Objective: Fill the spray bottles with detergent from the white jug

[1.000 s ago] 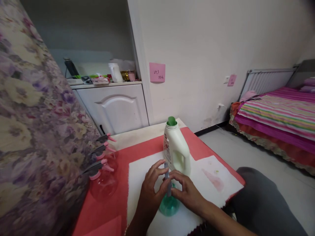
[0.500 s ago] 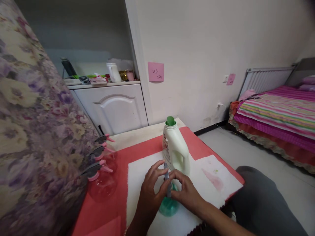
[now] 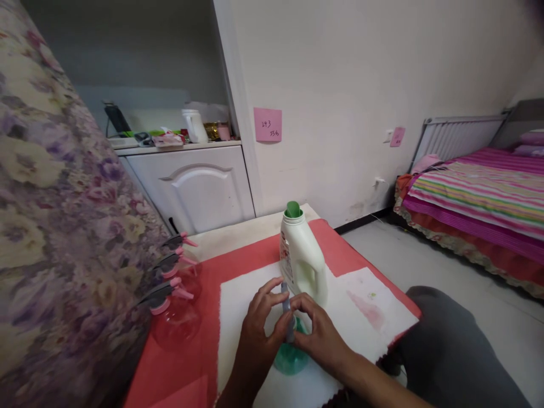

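A small round bottle of clear green plastic (image 3: 290, 359) stands on the white cloth, and a narrow grey spray head (image 3: 286, 306) sits over its neck. My left hand (image 3: 262, 320) pinches the spray head from the left between thumb and fingers. From the right, my right hand (image 3: 321, 328) closes its thumb and fingers on the same spray head, lower down. The neck is partly hidden by my fingers. Just beyond my hands, a pale green detergent jug (image 3: 302, 255) stands upright without a cap, its green pour spout showing.
Several clear spray bottles (image 3: 176, 326) with pink and dark-grey heads line the table's left side. A white cloth (image 3: 238, 300) lies on the red table cover (image 3: 250, 252); its right part has a pink stain. A floral curtain (image 3: 63, 215) hangs at left; a bed (image 3: 480, 181) stands at right.
Almost nothing differs. Both hands keep their hold on the spray head, and the whole view has shifted very slightly.
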Available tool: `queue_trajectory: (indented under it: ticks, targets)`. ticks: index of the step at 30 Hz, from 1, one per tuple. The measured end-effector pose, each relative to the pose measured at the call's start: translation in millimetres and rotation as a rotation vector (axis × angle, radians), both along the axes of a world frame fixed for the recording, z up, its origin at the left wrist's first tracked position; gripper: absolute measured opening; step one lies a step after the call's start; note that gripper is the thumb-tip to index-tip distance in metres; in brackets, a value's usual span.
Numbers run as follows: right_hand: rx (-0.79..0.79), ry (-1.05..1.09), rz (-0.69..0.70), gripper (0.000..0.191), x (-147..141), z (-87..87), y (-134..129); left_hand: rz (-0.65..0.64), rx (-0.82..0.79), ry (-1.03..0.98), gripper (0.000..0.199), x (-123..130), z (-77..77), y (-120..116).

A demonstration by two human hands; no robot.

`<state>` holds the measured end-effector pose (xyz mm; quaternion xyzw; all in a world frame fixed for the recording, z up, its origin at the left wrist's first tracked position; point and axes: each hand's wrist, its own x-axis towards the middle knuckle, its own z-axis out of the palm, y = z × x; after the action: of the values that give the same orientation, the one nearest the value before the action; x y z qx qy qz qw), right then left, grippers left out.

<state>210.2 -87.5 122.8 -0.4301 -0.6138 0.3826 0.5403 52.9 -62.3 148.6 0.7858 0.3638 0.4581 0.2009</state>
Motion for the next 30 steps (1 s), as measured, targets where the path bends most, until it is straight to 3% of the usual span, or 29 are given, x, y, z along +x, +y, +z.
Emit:
queue_trajectory:
  ticks: [4, 10, 15, 17, 21, 25, 30]
  targets:
    - [0.061, -0.047, 0.111, 0.015, 4.5, 3.4, -2.0, 0.001, 0.0, -0.02, 0.02, 0.5, 1.0, -0.4]
    - [0.008, 0.005, -0.007, 0.024, 0.8, -2.6, 1.6, -0.004, 0.002, -0.015, 0.02, -0.2, 0.7, 0.2]
    - [0.058, -0.02, 0.103, 0.026, 2.9, -1.4, -1.7, -0.003, -0.017, -0.002, 0.02, -0.4, -1.2, -0.1]
    - [0.054, -0.012, 0.084, 0.02, 2.2, -0.8, -1.2, -0.005, -0.015, -0.01, 0.019, -0.3, -1.7, -0.1]
    - [0.028, 0.023, 0.008, 0.025, -0.6, -3.2, 1.3, -0.006, -0.017, -0.012, 0.019, -0.1, -1.9, 0.0]
    - [0.049, -0.016, 0.07, 0.031, 2.3, -3.5, -0.3, -0.004, -0.011, -0.031, 0.019, 0.4, -1.6, -0.1]
    - [0.072, 0.028, 0.058, 0.017, 1.2, -4.8, 2.1, -0.002, -0.022, -0.039, 0.018, 1.5, -1.0, -0.5]
